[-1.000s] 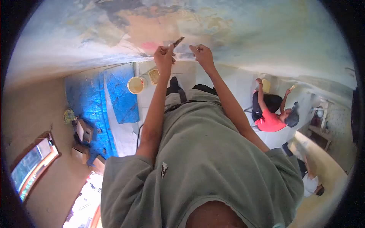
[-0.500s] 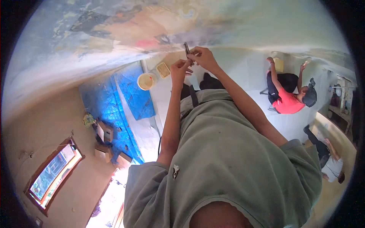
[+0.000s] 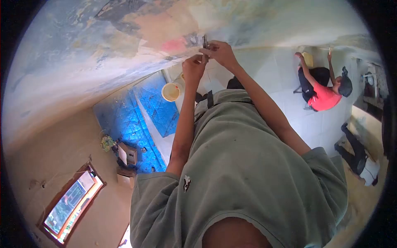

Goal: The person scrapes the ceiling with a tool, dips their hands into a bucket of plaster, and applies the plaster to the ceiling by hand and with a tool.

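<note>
Right hand [image 3: 221, 53]: fingers curled, pinching a small dark scraper [image 3: 204, 41] at its lower end, against the stained wall [image 3: 124, 37]. Left hand [image 3: 193, 67]: loosely closed just below and beside the right, fingertips meeting it at the scraper's base; whether it grips the tool cannot be told. Scraper: long axis runs straight out from the hands, its far tip touching the wall's pink patch [image 3: 175, 44]. Below: bucket [image 3: 171, 91] on the floor beside a blue tarp [image 3: 140, 120]. A person in a red shirt [image 3: 323, 96] is also at the wall, well apart. Change: a second ago the hands were apart, the left alone holding the scraper slanted; now they are together.
</note>
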The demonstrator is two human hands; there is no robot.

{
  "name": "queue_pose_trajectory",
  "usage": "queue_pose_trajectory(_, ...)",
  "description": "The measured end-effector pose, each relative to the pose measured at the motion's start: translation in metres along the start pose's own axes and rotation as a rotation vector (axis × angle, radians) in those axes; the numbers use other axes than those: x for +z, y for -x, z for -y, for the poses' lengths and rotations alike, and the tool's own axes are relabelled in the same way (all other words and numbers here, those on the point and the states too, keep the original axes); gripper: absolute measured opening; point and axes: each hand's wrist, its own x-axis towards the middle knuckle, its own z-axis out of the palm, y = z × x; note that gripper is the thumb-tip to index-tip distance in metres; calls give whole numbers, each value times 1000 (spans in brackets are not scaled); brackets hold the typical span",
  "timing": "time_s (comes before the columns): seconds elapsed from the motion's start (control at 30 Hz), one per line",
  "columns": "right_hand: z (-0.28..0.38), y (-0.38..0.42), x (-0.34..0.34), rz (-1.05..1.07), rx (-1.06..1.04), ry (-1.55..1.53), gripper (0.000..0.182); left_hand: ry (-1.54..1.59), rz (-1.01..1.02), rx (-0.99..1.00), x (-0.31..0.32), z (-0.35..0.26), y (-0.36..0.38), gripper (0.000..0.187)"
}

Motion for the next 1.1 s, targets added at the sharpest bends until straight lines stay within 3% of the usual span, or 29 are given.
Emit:
queue_pose_trajectory(0.07,-6,2,11,-103,16,-144,29,-13,-1,64,-9,6,5,23)
queue_pose_trajectory(0.17,16,20,19,-138,134,-339,26,-55,12,153,-27,4,7,20)
queue_pose_trajectory(0.27,40,30,14,-44,146,-180,28,46,33,169,-27,16,11,20)
queue_pose_trajectory(0.37,26,19,17,19,199,-401,32,79,16,65,-23,17,8,21)
queue_pose_trajectory(0.43,27,10,11,62,190,-400,34,241,-21,44,-18,16,5,23)
queue_pose_trajectory(0.57,29,-5,9,88,149,-410,36,281,-30,-63,-15,11,-5,25)
queue_pose_trajectory(0.63,36,-6,6,108,123,-402,36,491,-34,-298,-11,9,-7,25)
queue_pose_trajectory(0.67,39,-7,3,127,92,-388,36,489,-36,-304,-9,9,-7,25)
queue_pose_trajectory(0.77,13,-18,-1,110,-48,-127,27,362,44,-268,-11,8,-8,25)
queue_pose_trajectory(0.83,13,-19,-4,101,-59,-70,30,-71,-24,-47,-15,4,-7,27)
queue_pose_trajectory(0.9,13,-19,-7,95,-68,-10,33,29,-46,-16,-18,-2,-5,27)
queue_pose_trajectory(0.97,18,-20,-11,198,10,-36,41,198,120,-244,-26,-11,-4,23)
queue_pose_trajectory(1.0,26,-19,-12,205,11,-39,41,291,95,-345,-26,-9,-3,19)
queue_pose_trajectory(1.1,38,-13,-11,171,120,-57,39,519,54,-364,-25,-4,0,23)
